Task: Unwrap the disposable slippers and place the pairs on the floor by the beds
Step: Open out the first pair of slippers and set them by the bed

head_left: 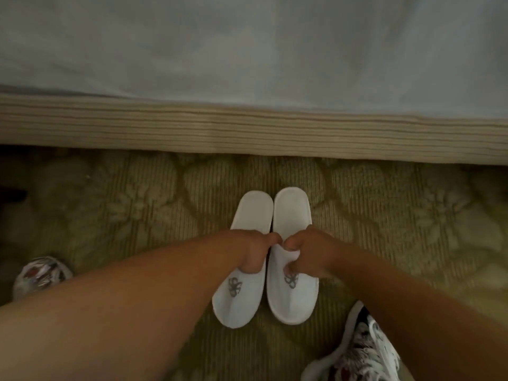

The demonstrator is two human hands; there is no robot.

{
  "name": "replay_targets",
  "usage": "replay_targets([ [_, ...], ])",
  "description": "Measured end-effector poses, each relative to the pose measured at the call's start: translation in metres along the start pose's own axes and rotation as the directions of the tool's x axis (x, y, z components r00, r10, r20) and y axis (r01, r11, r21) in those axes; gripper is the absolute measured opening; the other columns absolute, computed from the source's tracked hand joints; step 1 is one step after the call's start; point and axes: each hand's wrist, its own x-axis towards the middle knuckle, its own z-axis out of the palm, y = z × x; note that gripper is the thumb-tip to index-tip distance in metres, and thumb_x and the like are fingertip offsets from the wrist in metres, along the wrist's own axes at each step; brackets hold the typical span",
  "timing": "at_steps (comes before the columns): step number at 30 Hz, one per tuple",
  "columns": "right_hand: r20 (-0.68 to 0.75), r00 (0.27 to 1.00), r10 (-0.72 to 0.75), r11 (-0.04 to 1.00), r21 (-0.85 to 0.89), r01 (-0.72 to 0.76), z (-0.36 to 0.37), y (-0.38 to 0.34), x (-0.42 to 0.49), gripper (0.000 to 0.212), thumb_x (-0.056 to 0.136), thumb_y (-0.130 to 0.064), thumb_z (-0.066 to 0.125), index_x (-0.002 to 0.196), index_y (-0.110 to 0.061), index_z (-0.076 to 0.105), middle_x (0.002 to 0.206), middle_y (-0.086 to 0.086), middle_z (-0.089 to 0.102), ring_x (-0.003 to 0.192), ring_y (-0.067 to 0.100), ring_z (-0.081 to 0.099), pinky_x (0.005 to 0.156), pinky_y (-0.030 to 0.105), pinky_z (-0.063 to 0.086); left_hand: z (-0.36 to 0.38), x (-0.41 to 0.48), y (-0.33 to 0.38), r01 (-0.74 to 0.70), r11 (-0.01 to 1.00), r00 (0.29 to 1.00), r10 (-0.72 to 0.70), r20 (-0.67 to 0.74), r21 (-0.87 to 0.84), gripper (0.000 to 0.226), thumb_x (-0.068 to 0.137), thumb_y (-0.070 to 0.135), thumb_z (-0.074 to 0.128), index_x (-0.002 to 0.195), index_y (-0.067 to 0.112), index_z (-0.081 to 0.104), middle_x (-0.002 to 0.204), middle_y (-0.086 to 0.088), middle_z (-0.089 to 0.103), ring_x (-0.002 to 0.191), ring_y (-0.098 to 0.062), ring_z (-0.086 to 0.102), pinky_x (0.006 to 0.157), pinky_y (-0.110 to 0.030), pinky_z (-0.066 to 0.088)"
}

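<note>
Left hand [254, 253] curled on the left slipper [237, 301] | right hand [306, 250] pinching the right slipper [295, 303] | we see both side by side on carpet [137, 202] near the bed [247, 127] (logos [235, 287] too blurred to read) | slipper middles hidden under hands.

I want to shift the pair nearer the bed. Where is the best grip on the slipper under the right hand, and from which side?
Pinch the upper's open edge on the right slipper, where the right hand holds it. Come from above at the toe end: the sole lies flat on the carpet, so only that raised lip admits fingers.
</note>
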Motion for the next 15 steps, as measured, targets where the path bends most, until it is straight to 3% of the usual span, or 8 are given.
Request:
replay_targets([
  [3, 0.012, 1.0, -0.011, 0.999, -0.032, 0.012, 0.0, 0.009, 0.006, 0.048, 0.079, -0.044, 0.076, 0.121, -0.027, 0.063, 0.111, -0.01, 0.049, 0.115, 0.016, 0.043, 0.091, 0.025, 0.036, 0.008, 0.016, 0.001, -0.028, 0.996, 0.992, 0.017, -0.128, -0.083, 0.081, 0.092, 0.014, 0.058, 0.152, 0.026, 0.005, 0.136, -0.017, 0.049, 0.112, -0.03, 0.055, 0.091, -0.033, 0.044],
  [5, -0.019, 1.0, -0.022, 0.997, -0.073, 0.02, -0.002, 0.014, 0.007, 0.021, 0.078, -0.043, 0.076, 0.082, -0.032, 0.058, 0.089, -0.019, 0.042, 0.1, 0.014, 0.041, 0.075, 0.02, 0.032, 0.01, 0.022, 0.002, -0.03, 0.989, 0.981, 0.002, -0.192, -0.145, 0.076, 0.094, 0.016, 0.053, 0.152, 0.028, 0.005, 0.146, -0.015, 0.039, 0.123, -0.031, 0.048, 0.101, -0.034, 0.04],
  [7, -0.036, 0.999, -0.04, 0.994, -0.098, 0.037, -0.006, 0.018, 0.006, 0.04, 0.076, -0.041, 0.076, 0.061, -0.027, 0.042, 0.075, -0.015, 0.038, 0.087, 0.013, 0.039, 0.058, 0.018, 0.021, 0.012, 0.026, 0.002, -0.046, 0.985, 0.974, 0.008, -0.225, -0.166, 0.069, 0.096, 0.017, 0.048, 0.152, 0.03, 0.009, 0.148, -0.014, 0.038, 0.125, -0.032, 0.047, 0.1, -0.033, 0.037],
  [10, -0.049, 0.998, -0.037, 0.991, -0.132, 0.03, -0.011, 0.028, 0.005, 0.038, 0.073, -0.041, 0.077, 0.062, -0.023, 0.045, 0.075, -0.012, 0.043, 0.079, 0.01, 0.042, 0.057, 0.018, 0.02, 0.012, 0.028, 0.004, -0.076, 0.985, 0.961, 0.032, -0.274, -0.153, 0.066, 0.096, 0.012, 0.047, 0.151, 0.03, 0.015, 0.141, -0.013, 0.046, 0.119, -0.029, 0.051, 0.096, -0.031, 0.039],
  [12, -0.039, 0.999, -0.024, 0.992, -0.127, 0.019, -0.015, 0.032, 0.003, 0.028, 0.071, -0.043, 0.079, 0.082, -0.021, 0.063, 0.091, -0.008, 0.057, 0.087, 0.009, 0.05, 0.069, 0.02, 0.031, 0.009, 0.029, 0.008, -0.104, 0.982, 0.956, 0.055, -0.287, -0.158, 0.064, 0.097, 0.012, 0.047, 0.151, 0.029, 0.018, 0.138, -0.013, 0.049, 0.117, -0.028, 0.053, 0.096, -0.03, 0.04],
  [15, 0.007, 1.0, 0.022, 0.998, -0.064, -0.021, -0.021, 0.031, -0.002, 0.045, 0.07, -0.04, 0.083, 0.107, -0.022, 0.066, 0.114, -0.003, 0.06, 0.102, 0.014, 0.055, 0.087, 0.029, 0.048, 0.004, 0.031, 0.019, -0.14, 0.98, 0.956, 0.097, -0.278, -0.14, 0.061, 0.097, 0.014, 0.05, 0.149, 0.031, 0.022, 0.13, -0.012, 0.054, 0.112, -0.026, 0.055, 0.097, -0.035, 0.043],
])
